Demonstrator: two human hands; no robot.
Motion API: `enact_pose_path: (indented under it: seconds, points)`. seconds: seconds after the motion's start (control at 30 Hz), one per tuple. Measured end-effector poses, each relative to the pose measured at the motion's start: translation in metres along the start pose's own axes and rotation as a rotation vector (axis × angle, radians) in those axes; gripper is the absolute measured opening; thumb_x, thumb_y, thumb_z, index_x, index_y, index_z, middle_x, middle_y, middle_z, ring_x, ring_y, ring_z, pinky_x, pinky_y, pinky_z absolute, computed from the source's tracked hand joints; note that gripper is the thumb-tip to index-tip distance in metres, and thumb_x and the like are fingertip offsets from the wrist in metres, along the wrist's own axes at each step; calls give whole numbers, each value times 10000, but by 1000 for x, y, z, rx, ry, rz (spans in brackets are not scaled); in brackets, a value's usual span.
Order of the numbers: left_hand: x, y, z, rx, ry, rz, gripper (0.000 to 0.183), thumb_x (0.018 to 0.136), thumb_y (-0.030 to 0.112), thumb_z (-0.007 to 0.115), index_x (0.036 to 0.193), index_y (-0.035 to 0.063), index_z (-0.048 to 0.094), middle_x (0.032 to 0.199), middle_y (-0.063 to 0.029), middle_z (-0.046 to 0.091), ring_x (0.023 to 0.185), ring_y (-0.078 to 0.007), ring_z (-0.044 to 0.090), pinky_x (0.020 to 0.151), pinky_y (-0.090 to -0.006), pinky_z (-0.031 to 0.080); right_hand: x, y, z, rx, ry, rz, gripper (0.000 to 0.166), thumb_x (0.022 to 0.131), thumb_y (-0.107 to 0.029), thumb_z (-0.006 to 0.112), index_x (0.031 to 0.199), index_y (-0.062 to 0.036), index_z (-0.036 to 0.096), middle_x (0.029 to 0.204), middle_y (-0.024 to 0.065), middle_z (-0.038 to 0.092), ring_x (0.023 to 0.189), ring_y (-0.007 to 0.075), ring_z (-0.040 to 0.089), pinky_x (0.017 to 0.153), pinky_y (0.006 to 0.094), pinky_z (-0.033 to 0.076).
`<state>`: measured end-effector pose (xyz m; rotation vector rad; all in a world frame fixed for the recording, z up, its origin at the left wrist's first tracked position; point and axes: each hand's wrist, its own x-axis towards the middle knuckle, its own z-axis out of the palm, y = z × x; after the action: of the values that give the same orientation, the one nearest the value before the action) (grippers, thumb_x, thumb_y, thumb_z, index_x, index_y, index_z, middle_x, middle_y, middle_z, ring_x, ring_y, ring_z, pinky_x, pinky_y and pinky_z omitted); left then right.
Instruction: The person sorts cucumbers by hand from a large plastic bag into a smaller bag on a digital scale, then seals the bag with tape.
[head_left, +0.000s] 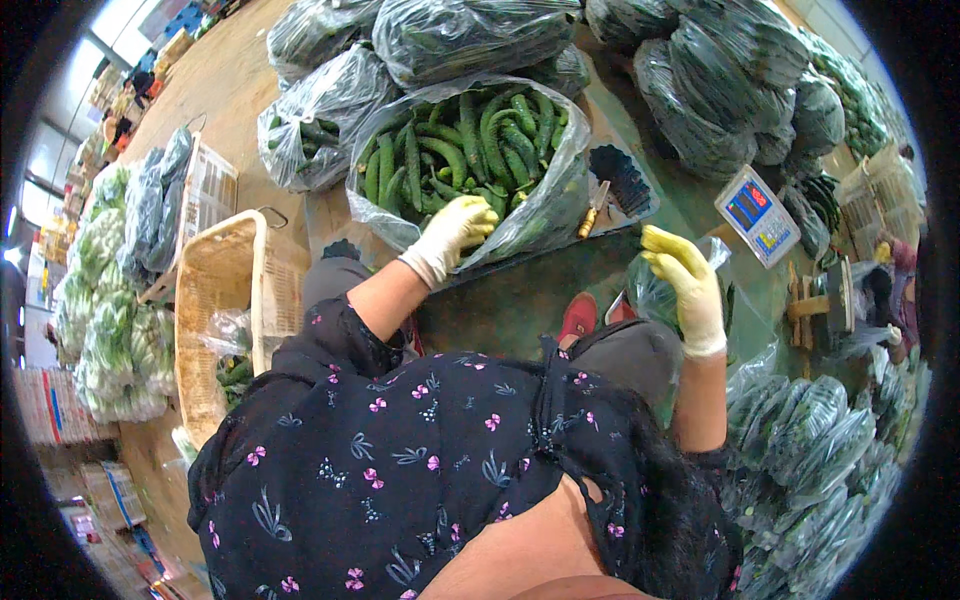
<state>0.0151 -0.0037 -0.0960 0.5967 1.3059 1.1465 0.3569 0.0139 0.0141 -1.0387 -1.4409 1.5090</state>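
Note:
A large clear plastic bag (559, 199) stands open in front of me, filled with green cucumbers (450, 157). My left hand (455, 236), in a white and yellow coated glove, rests at the bag's near rim with its fingers curled down by the cucumbers. Whether anything is in those fingers is hidden. My right hand (686, 289), gloved alike, is raised above my right knee, palm inward and thumb apart, with nothing visible in it. Below it lies a thin plastic bag (651, 285), partly covered by the hand. A small wood-handled knife (587, 223) lies just right of the cucumber bag.
A yellowish plastic crate (259, 300) stands at my left. Filled bags (472, 37) are stacked beyond the cucumbers, with more dark bags (720, 97) at the right. A digital scale display (757, 216) stands at right. Bagged produce (802, 435) lies behind my right elbow.

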Motion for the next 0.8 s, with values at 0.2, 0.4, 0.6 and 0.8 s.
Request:
enact_pose_path:
  seconds: [0.2,0.4,0.6,0.8]
  points:
    - [28,57,-71,-172,335,262,337,820,332,573,1066,108,517,946,-47,636,834,-168,573,752,-323,413,107,43,76,-210,-325,78,290,817,-64,568,1100,-1,575,1031,70,620,955,126,563,866,243,419]
    - [41,78,-105,-499,530,378,273,826,283,574,1033,111,529,975,-76,627,833,-196,569,767,-342,406,189,103,155,-646,-367,-20,303,763,-170,587,1042,-58,625,994,109,647,918,194,611,834,269,445]
    - [38,83,-105,-503,505,352,295,844,278,550,1079,102,517,999,-87,618,856,-193,570,770,-331,409,237,144,240,-1107,-283,-91,591,713,-293,653,1215,-64,441,962,202,614,908,359,582,792,406,464]
    - [36,81,-109,-471,478,327,343,849,230,505,1157,82,474,1007,-78,615,867,-184,564,774,-310,412,254,161,270,-1217,-188,108,676,719,-273,617,1306,-69,351,1110,171,580,972,306,588,842,382,458]
